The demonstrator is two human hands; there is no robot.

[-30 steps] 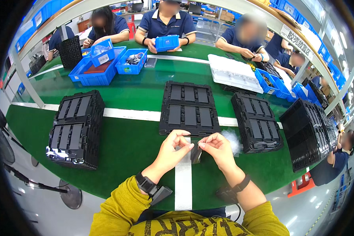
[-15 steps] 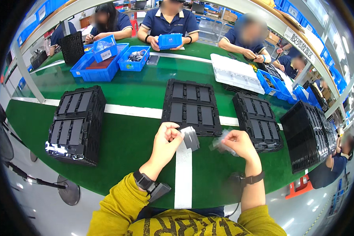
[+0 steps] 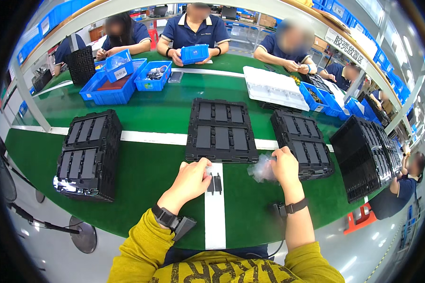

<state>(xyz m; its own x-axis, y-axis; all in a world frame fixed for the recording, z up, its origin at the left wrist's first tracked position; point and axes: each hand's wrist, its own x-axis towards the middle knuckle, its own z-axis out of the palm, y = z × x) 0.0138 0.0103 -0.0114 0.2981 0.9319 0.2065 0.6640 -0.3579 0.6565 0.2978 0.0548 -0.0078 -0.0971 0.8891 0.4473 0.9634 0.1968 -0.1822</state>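
Left hand [image 3: 191,178] pinches a small black part [image 3: 214,183] over the white stripe [image 3: 215,221], fingers closed on its edge, while right hand [image 3: 284,162] grips a crumpled clear bag [image 3: 262,170] aside, beside the middle black tray stack [image 3: 221,131]

Left hand [image 3: 190,179] covers part of the small black part [image 3: 214,183]; clear film [image 3: 262,169] in right hand [image 3: 285,165] is blurred.

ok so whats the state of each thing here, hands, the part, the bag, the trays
left hand: closed on a small dark part
small dark part: flat on the white stripe, at the left fingertips
right hand: pinching a clear plastic bag
clear plastic bag: crumpled, lifted off the table
middle tray stack: flat, slots filled
right-end tray stack: tilted up
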